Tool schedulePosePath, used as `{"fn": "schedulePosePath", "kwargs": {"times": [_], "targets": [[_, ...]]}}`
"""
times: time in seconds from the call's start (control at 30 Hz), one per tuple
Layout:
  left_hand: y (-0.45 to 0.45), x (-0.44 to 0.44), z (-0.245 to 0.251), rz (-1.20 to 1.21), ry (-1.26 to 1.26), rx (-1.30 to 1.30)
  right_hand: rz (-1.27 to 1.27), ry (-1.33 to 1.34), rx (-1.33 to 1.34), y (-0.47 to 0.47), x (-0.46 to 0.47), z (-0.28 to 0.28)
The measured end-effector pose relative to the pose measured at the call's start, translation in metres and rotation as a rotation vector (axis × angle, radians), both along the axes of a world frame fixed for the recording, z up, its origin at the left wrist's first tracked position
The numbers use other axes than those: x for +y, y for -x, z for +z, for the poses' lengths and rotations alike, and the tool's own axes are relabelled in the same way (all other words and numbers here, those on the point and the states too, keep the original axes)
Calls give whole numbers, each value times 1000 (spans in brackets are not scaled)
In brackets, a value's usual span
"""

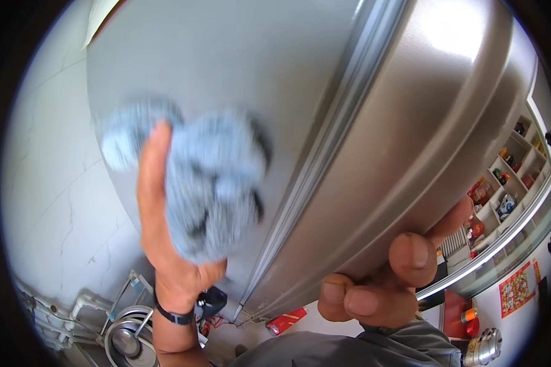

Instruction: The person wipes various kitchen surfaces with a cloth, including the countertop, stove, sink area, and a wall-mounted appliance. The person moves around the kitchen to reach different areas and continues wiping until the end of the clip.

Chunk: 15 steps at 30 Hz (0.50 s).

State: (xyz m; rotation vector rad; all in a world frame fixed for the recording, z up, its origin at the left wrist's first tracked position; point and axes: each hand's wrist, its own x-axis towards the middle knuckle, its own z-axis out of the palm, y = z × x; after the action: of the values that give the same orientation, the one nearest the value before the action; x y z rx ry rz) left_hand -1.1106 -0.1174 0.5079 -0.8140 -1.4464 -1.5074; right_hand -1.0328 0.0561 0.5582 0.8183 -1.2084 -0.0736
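My left hand (174,266), with a dark band at the wrist, holds a bunched light-blue cloth (211,183) against the grey side panel of a refrigerator (257,55). The cloth is blurred. At the right, my right hand (381,289) has its fingers curled at the lower edge of the silvery refrigerator door (395,160); whether it grips the door I cannot tell. A grey gasket strip (303,183) runs between door and side panel.
A marbled wall (55,183) stands at the left, with white pipes (85,303) and metal pans (128,339) below it. A red box (287,320) lies on the floor. Shelves with ornaments (509,179) are behind the door, and a metal pot (484,346) is at the lower right.
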Motion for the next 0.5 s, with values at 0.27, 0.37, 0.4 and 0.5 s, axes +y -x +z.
{"fn": "schedulePosePath", "kwargs": {"times": [0.27, 0.37, 0.4, 0.5], "targets": [[-9, -14, -81, 61, 242, 78, 1, -3, 35, 0, 0, 1], [0, -17, -68, 58, 257, 60, -3, -15, 52, 0, 2, 0], [4, -15, -62, -8, 168, 10, -9, -25, 60, 1, 4, 0], [25, -14, -42, -184, -36, -41, -50, -95, 107, 5, 11, 4]]}}
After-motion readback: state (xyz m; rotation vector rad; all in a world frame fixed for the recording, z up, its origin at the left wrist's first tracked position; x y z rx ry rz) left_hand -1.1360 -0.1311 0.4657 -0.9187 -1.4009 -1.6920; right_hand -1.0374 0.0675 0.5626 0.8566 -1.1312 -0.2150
